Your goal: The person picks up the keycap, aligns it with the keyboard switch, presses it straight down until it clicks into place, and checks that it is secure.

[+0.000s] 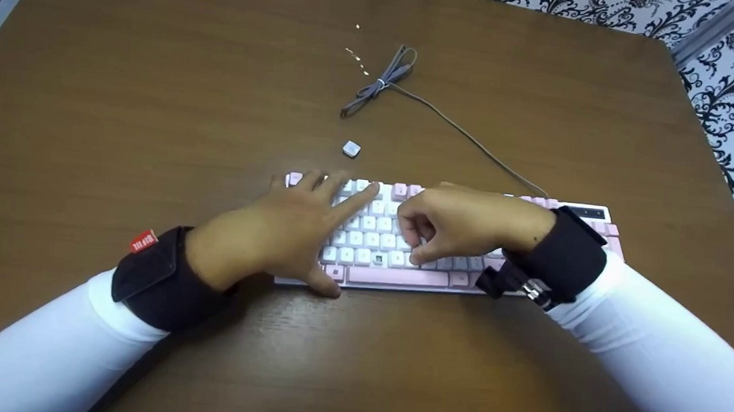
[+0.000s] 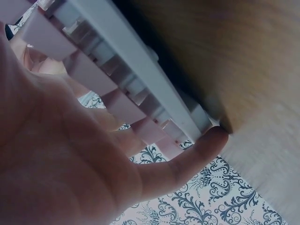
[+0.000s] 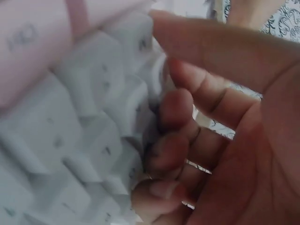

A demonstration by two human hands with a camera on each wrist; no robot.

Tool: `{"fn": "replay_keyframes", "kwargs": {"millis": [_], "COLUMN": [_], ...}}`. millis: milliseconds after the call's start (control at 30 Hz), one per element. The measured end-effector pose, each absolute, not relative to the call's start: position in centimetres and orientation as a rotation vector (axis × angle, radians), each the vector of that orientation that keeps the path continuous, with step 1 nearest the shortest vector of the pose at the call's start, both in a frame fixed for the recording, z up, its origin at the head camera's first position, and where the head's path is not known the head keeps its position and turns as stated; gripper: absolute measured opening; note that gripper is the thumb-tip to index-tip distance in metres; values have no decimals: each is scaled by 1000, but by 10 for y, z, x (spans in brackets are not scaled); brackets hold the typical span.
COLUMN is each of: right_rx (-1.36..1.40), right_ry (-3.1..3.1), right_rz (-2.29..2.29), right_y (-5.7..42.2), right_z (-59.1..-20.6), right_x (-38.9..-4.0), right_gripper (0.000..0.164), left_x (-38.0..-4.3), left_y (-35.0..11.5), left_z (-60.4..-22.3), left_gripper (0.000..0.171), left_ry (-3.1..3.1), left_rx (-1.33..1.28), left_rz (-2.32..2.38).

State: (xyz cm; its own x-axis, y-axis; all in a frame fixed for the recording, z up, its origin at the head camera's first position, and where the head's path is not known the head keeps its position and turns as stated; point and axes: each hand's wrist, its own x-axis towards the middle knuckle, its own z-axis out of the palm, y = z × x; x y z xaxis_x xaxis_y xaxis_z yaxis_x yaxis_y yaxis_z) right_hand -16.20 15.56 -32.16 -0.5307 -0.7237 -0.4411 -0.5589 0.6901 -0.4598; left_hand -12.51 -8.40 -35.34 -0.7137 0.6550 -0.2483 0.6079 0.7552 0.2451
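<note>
A white and pink keyboard lies on the table between both hands. My left hand spreads over its left end, fingers straight across the keys, the thumb at the front edge. In the left wrist view that thumb lies against the keyboard's side. My right hand bends over the middle keys; its thumb and curled fingers pinch a white keycap in the lower letter row, mostly hidden from above. Left of it, a bare switch shows among the keys. A loose keycap sits behind the keyboard.
The keyboard's grey cable runs back from its rear edge to a tied bundle. Several tiny pale bits lie beside the bundle. The brown wooden table extends around the keyboard.
</note>
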Motion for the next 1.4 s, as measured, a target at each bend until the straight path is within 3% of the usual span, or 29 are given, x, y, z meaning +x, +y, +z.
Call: {"fn": "replay_keyframes", "kwargs": {"millis": [267,667,800,1167,1400], "right_rx": [-978,-1144,-1164,-1281,-1172], "right_ry": [2513,2701,2634,2643,2701], "right_rz": [-389,-161,-112,-127,-177], "right_y": [144,92,82,85,95], "right_z": [-308,-317,-323,-330,-326], "right_x": [-189,-231,-236,-239,-238], "right_gripper": [8,17,22,6,10], "left_x": [-125,-125,-124,-123,-124], "left_y": [-85,-78,-79,-82,-84], "left_z": [-351,-351,-350,-351,-349], "left_gripper": [130,131,130,131,131], "left_ry": [2637,2633,2622,2639,2642], "left_rx": [992,992,976,987,983], "left_rz": [191,147,146,132,144]}}
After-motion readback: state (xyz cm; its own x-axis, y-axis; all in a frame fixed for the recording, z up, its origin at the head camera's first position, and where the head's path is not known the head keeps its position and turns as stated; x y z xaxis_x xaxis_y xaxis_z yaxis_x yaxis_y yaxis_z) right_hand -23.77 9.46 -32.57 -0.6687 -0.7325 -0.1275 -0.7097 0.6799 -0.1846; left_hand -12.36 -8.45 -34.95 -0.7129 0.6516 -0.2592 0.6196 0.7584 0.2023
